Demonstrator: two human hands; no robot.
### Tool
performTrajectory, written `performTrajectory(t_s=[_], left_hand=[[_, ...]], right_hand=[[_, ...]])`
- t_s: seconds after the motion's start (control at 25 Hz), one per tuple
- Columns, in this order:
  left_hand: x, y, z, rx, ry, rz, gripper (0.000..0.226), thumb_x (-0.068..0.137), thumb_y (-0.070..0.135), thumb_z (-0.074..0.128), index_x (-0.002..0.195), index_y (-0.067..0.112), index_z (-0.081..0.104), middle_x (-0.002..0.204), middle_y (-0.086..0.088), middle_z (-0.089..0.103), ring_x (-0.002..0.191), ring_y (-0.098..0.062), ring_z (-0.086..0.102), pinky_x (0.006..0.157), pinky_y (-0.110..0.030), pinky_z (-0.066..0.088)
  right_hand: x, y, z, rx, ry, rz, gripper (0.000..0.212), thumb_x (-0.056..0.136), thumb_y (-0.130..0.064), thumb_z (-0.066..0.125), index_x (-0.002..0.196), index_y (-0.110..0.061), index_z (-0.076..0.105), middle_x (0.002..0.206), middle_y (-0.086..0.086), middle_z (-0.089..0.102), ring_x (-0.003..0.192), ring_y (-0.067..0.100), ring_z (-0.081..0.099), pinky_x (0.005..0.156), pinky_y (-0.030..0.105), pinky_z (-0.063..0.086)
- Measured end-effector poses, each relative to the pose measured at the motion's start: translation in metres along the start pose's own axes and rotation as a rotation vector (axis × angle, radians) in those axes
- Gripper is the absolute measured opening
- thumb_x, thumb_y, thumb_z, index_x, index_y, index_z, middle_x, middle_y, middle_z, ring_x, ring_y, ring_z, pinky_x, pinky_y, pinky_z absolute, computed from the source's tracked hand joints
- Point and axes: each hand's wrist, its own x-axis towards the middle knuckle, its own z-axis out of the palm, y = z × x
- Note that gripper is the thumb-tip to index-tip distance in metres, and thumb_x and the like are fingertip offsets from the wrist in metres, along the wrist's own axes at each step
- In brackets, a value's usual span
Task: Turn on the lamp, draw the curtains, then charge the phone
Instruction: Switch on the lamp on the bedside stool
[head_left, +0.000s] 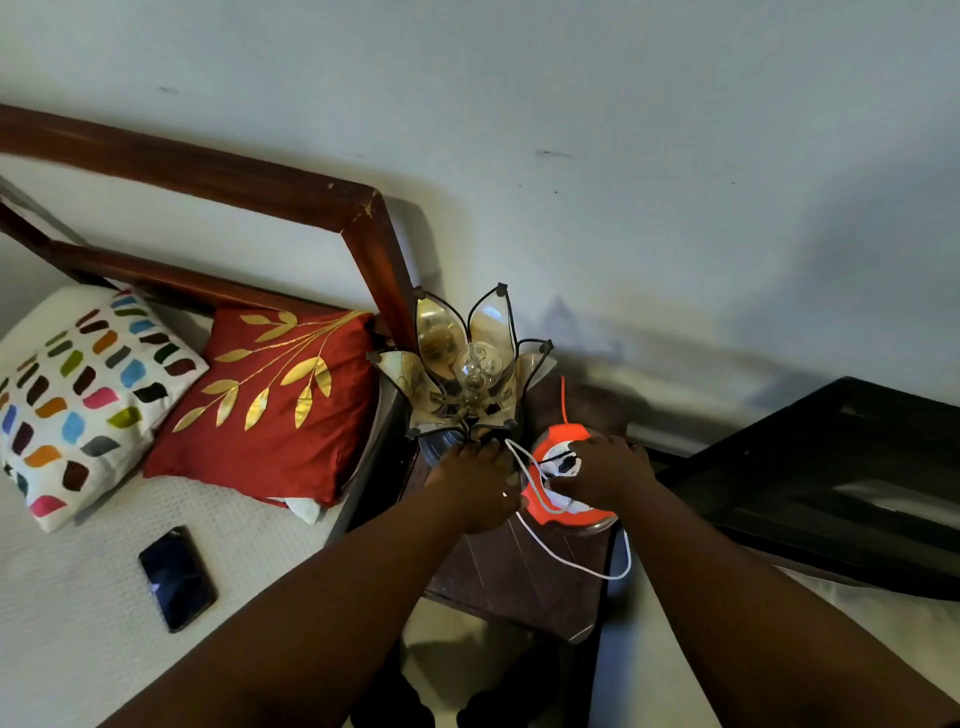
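Note:
A petal-shaped glass lamp (470, 364) with an unlit clear bulb stands on a dark wooden bedside table (514, 571). My left hand (475, 486) is curled at the lamp's base, its fingertips hidden underneath. Beside the lamp lies an orange and white extension reel (563, 470). My right hand (605, 470) rests on top of the reel, fingers pressed at its sockets. A white cable (571, 564) loops from between my hands over the table. A black phone (176, 577) lies face up on the white bed (78, 623), apart from both hands. No curtains are in view.
A red cushion (270, 405) with gold leaves and a white cushion (78, 405) with coloured patches lean against the brown wooden headboard (234, 182). A dark black piece of furniture (841, 488) stands to the right of the table. A pale wall (623, 156) is behind.

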Motion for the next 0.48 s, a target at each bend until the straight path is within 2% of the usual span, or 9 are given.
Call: performTrajectory(t_s=[0.08,0.12,0.28,0.48], left_hand=[[0.003,-0.004,0.001,-0.011,0.001,-0.029,0.078,0.092,0.062,0.035,0.151,0.015,0.015,0.159,-0.011,0.015,0.145,-0.031,0.015,0.115,-0.046,0.013],[0.004,-0.006,0.004,-0.007,-0.010,-0.040,0.080,0.092,0.062,0.035,0.152,0.015,0.013,0.159,-0.012,0.015,0.145,-0.031,0.014,0.115,-0.046,0.012],[0.002,-0.011,0.019,-0.037,-0.081,-0.078,0.084,0.090,0.063,0.037,0.152,0.012,0.010,0.159,-0.014,0.015,0.145,-0.032,0.016,0.116,-0.047,0.014],[0.001,-0.012,0.024,-0.032,-0.101,-0.096,0.084,0.091,0.061,0.037,0.152,0.012,0.007,0.159,-0.014,0.015,0.145,-0.033,0.016,0.116,-0.048,0.017]], right_hand=[[0.007,-0.005,0.001,-0.065,-0.010,-0.109,0.043,0.082,-0.062,0.051,0.119,-0.041,0.061,0.135,-0.006,0.055,0.126,0.023,0.045,0.105,0.043,0.030],[0.010,-0.008,0.001,-0.102,-0.041,-0.143,0.043,0.085,-0.059,0.050,0.121,-0.038,0.061,0.135,-0.004,0.055,0.126,0.023,0.045,0.106,0.043,0.028],[0.021,-0.012,0.011,-0.213,-0.187,-0.078,0.056,0.084,-0.066,0.044,0.132,-0.037,0.052,0.143,0.000,0.047,0.136,0.027,0.034,0.111,0.049,0.018],[0.030,-0.014,0.018,-0.292,-0.221,-0.050,0.063,0.082,-0.067,0.041,0.133,-0.032,0.050,0.145,0.003,0.044,0.138,0.031,0.030,0.112,0.057,0.019]])
